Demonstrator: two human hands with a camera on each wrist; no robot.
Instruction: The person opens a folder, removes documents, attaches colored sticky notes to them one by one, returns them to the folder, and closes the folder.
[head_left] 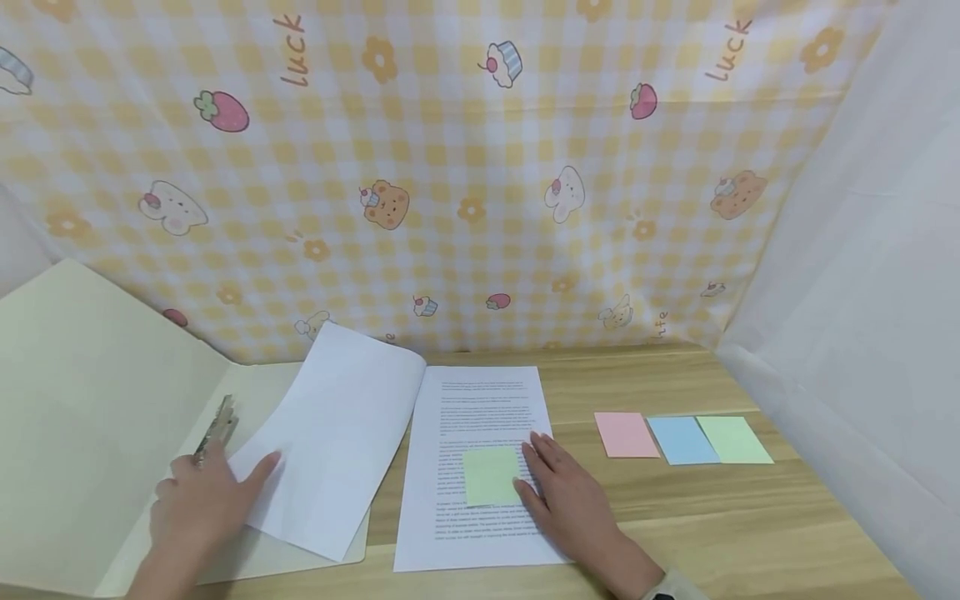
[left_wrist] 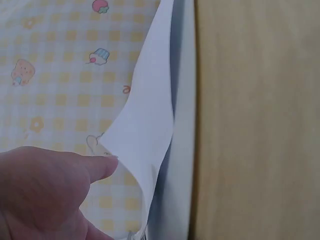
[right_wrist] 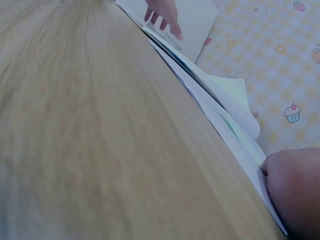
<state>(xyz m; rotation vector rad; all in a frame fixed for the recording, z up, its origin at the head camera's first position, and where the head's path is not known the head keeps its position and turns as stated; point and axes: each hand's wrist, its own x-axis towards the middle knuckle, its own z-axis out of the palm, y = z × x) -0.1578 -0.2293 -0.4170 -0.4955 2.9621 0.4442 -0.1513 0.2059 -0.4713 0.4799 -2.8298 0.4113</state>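
Observation:
A cream folder [head_left: 97, 400] lies spread at the left, with a metal clip [head_left: 217, 427] along its inner edge. Over it a blank white sheet [head_left: 330, 442] is lifted and curves at its upper right corner. My left hand [head_left: 197, 507] is beside the clip, thumb out over the sheet's left edge and the other fingers loosely bent; firm contact cannot be told. Flat on a printed page [head_left: 487, 400] rests my right hand [head_left: 573, 508], its thumb at the right edge of a pale green sticky note [head_left: 489, 477] on the text.
To the right on the wooden table [head_left: 675, 533] lie a pink sticky note [head_left: 626, 435], a blue one [head_left: 681, 440] and another green one [head_left: 738, 439] in a row. A checked curtain [head_left: 465, 258] hangs behind the table, and white cloth [head_left: 862, 333] borders the right side.

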